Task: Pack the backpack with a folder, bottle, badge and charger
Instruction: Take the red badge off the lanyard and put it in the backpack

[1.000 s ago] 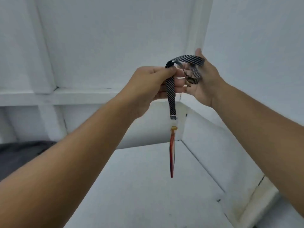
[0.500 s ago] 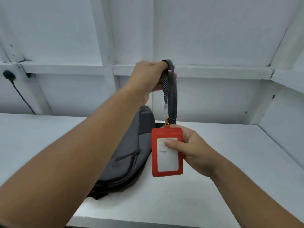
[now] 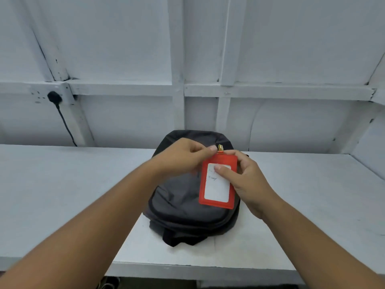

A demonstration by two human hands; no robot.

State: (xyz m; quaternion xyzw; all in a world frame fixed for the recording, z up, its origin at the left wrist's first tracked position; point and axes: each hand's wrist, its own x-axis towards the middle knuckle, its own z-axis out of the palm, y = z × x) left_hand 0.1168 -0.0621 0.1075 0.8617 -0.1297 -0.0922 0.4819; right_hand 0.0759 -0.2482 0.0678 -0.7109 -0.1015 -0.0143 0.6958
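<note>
**Badge**: red upright holder with a white card insert bearing handwriting too blurred to read. It is held in the air over the backpack, face toward the camera, slightly tilted. A gold clip stands at its top edge. No strap can be made out beyond the clip.

**Left hand**: fingers curled, thumb and forefinger pinching at the top left corner of the badge, just beside the clip. Anything else enclosed in the palm is hidden.

**Right hand**: grips the badge by its right edge, thumb pressed across the upper front of the card, fingers behind.

**Backpack**: dark grey, lying flat on the counter with its front panel up, directly beneath the badge and both hands. Its dark straps bunch at the near end. Whether its zip is open cannot be told.

**Counter**: white, running the full width of the view.

**Wall**: white panels with raised battens, behind the counter.

**Plug**: black, seated on the wall batten at far left, with a black cable hanging down to the counter's back edge.
</note>
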